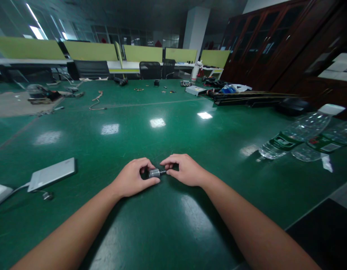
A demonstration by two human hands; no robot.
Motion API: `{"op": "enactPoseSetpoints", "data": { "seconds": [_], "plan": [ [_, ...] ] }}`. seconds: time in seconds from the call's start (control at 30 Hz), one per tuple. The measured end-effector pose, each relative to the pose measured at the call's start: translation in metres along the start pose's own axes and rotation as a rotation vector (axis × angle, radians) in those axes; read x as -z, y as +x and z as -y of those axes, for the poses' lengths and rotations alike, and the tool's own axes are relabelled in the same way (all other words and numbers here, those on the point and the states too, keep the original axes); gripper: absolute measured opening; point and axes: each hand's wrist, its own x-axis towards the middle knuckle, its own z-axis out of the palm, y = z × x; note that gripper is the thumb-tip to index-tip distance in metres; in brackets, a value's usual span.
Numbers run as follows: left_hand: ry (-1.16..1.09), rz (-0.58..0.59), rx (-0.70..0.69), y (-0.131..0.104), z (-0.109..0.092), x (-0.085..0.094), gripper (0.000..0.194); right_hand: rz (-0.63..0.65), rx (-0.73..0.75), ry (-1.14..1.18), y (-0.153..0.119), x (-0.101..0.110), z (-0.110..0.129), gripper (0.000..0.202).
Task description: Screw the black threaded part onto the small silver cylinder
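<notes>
Low over the green table, my left hand (134, 177) is curled around a small grey metal cylinder (154, 173), with the thumb along its near side and the fingers behind. A thin dark ridged shaft (162, 172) sticks out from the cylinder's right end; whether it is a screw or a spring, I cannot tell. My right hand (186, 170) has its thumb and bent fingers at the free tip of that shaft, closed on it in a loose pinch. The fingertips partly hide the tip.
To the left lie a silver box-shaped device (52, 174) with a cable and a small metal part (48, 195). Clear plastic bottles (297, 133) stand at the right. Farther back are a cord (97, 100), long dark strips (246, 98) and a white spray bottle (195, 71).
</notes>
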Motion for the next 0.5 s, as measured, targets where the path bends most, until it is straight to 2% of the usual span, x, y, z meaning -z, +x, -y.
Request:
{"op": "enactPoseSetpoints", "data": {
  "seconds": [0.27,0.5],
  "plan": [
    [-0.032,0.011,0.024,0.0009,-0.0013,-0.0001,0.02,0.041,0.061,-0.106,-0.0017,0.0071,0.0041,0.022],
    [0.008,0.004,0.012,0.001,-0.0018,-0.0008,0.022,0.117,0.086,-0.13,-0.0023,0.0062,0.0087,0.025]
  ]
}}
